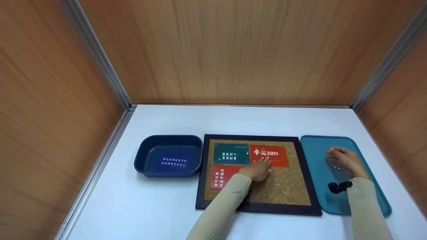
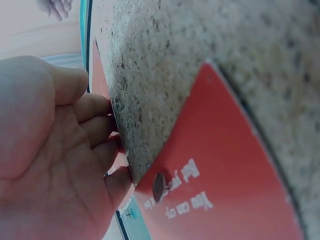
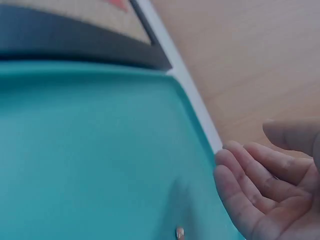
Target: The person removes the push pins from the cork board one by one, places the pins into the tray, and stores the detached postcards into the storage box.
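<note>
My left hand (image 1: 257, 170) rests with extended fingers on the lower part of an orange-red card (image 1: 280, 155) with white lettering, laid on a framed cork board (image 1: 287, 186). Left of that card lies a green card (image 1: 227, 153); below the green one, a red card (image 1: 222, 175) is partly covered by my left hand and sleeve. A round pin head (image 2: 159, 187) shows on the red card in the left wrist view. Over the teal tray (image 1: 317, 156) hovers my right hand (image 1: 347, 161), fingers loosely bent, nothing visible in them. Small shiny pins (image 1: 337, 168) lie beneath it.
A dark blue bin (image 1: 143, 170) stands left of the board with a blue printed card (image 1: 175, 162) inside. The board's dark frame (image 1: 260, 207) borders the tray on the right. Wooden panels (image 1: 233, 50) enclose the white table (image 1: 133, 200) at back and sides.
</note>
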